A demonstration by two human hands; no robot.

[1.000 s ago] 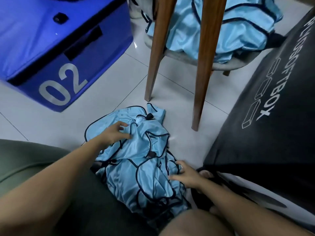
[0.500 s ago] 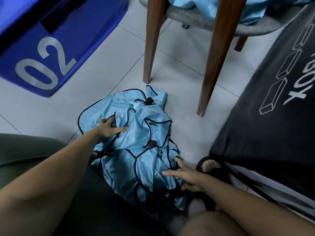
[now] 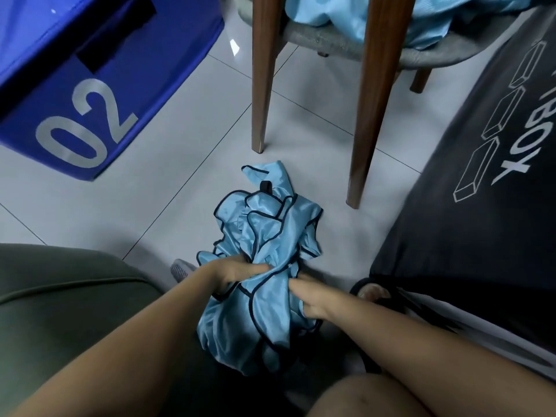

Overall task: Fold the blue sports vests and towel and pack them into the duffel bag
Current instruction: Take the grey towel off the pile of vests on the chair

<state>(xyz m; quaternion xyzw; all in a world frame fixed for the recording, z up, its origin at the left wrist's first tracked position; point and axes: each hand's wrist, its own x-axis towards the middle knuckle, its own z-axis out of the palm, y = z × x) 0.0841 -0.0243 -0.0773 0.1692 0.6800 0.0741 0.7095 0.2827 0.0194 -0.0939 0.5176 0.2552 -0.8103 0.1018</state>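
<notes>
A crumpled bundle of light-blue sports vests with dark piping lies bunched on the white tiled floor between my knees. My left hand grips the bundle's left side, fingers curled into the cloth. My right hand grips its right side, fingertips buried in the folds. More light-blue vests lie heaped on the grey chair seat at the top. No towel can be told apart from the vests. Whether the black bag at the right is the duffel bag cannot be told.
Two brown wooden legs stand just beyond the bundle. A blue fabric box marked "02" sits at the upper left. The black bag printed with "BOX" fills the right side. A foot in a black sandal is beside my right hand.
Both hands have closed in on the vests and gathered the spread-out pile into a tighter bunch, pulled nearer to me. The camera has tilted slightly.
</notes>
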